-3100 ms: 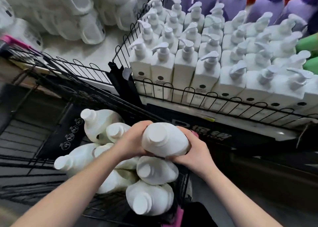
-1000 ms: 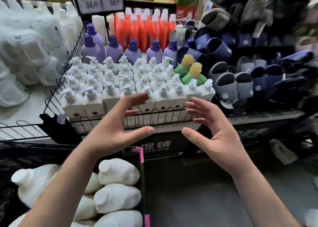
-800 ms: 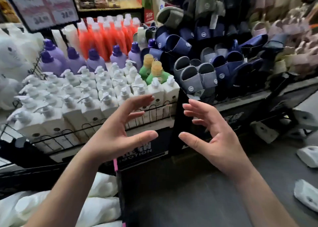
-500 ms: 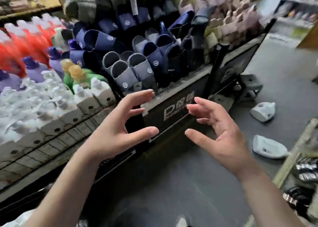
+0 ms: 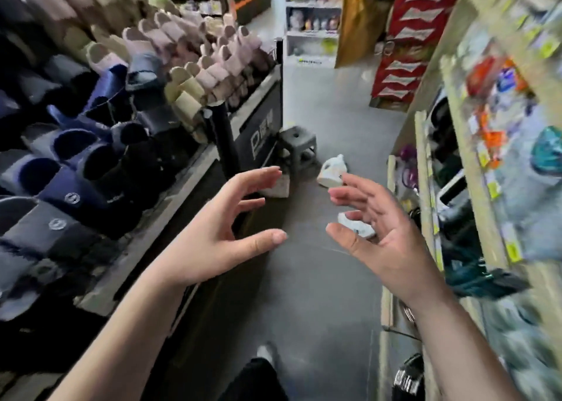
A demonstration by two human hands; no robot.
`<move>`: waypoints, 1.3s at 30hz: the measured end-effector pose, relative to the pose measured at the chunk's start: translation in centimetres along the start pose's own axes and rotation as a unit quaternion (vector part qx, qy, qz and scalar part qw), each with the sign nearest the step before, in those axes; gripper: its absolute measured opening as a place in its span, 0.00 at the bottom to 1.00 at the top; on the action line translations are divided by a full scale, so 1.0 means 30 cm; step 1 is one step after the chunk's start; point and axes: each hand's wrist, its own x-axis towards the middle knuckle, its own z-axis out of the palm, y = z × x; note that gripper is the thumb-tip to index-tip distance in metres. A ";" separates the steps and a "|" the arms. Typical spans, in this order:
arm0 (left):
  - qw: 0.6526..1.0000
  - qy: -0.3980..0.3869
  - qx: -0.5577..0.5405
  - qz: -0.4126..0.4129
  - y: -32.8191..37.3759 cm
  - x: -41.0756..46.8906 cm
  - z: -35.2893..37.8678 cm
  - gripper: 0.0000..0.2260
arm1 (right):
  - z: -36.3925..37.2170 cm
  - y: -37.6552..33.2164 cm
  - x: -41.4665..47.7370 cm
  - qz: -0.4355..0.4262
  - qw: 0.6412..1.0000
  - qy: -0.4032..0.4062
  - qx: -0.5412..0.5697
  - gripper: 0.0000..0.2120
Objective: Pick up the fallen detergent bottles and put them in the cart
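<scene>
Bottles lie on the grey floor [image 5: 319, 279] ahead of me: one white bottle [image 5: 332, 171] on its side at the far end of the aisle, just right of a small dark stool [image 5: 297, 148], and a second bottle [image 5: 360, 225] nearer, partly hidden behind my right hand [image 5: 386, 239]. A pale block [image 5: 278, 187] sits on the floor at the foot of the stool, beside the left display's corner; I cannot tell what it is.

Both my hands are raised in front of me, palms facing each other, fingers [image 5: 261, 175] spread and slightly curled, holding nothing. My left hand [image 5: 213, 233] hangs near the edge of the slipper display [image 5: 91, 145]; the right hand is near the shelf [image 5: 486, 157] on the right. There is a clear gap between my two thumbs.

The aisle is a narrow strip of bare floor. On the left it is bounded by the display's dark front panel [image 5: 261, 126] and a black corner post [image 5: 225, 139]; on the right by the wooden shelf edges, with packets hanging out, all blurred. The floor between me and the nearer bottle is open. Beyond the stool the aisle widens toward a red stack [image 5: 407, 41] and far shelving [image 5: 313, 17]. My dark trouser leg [image 5: 258, 379] and a pale shoe tip [image 5: 264, 352] show at the near edge.
</scene>
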 end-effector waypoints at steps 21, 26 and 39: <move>0.969 -0.204 -0.129 0.061 -0.602 1.407 0.077 0.37 | -0.341 0.415 0.862 0.160 0.965 0.176 -0.108 0.31; 0.964 -0.232 -0.119 0.049 -0.665 1.611 0.162 0.38 | -0.454 0.506 1.002 0.173 0.958 0.209 -0.091 0.31; 0.975 -0.203 -0.075 -0.053 -0.824 2.047 0.333 0.38 | -0.782 0.892 1.382 0.214 0.960 0.178 -0.026 0.32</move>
